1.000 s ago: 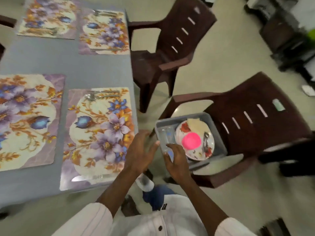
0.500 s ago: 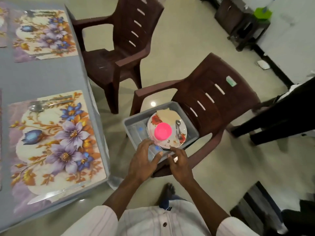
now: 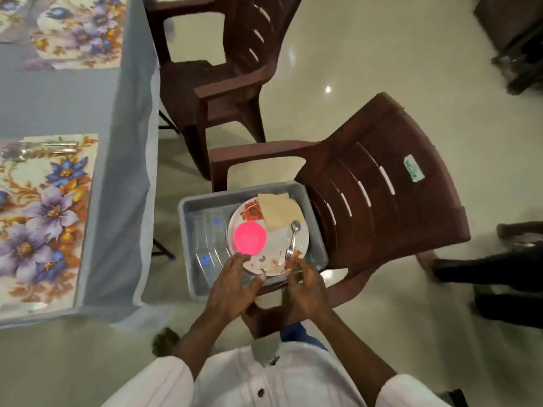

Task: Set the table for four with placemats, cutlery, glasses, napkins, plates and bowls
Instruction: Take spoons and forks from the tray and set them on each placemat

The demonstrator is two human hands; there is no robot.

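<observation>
Midway through laying a table for four, a person's left hand [image 3: 232, 289] rests with fingers spread on the near rim of a flowered plate [image 3: 276, 251], while the right hand [image 3: 305, 289] curls at the same rim; whether it has closed on it cannot be told. Two hands suggest the load is meant to rise as one: a pink bowl [image 3: 250, 237], folded napkins [image 3: 279, 212] and a spoon and fork [image 3: 292, 239] sit on the plate. Glasses [image 3: 208, 230] lie beside it in the grey tub [image 3: 188, 207], parked on a brown chair [image 3: 382, 201] near the table [image 3: 58, 98], where floral placemats [image 3: 44, 224] already carry cutlery [image 3: 38, 148].
</observation>
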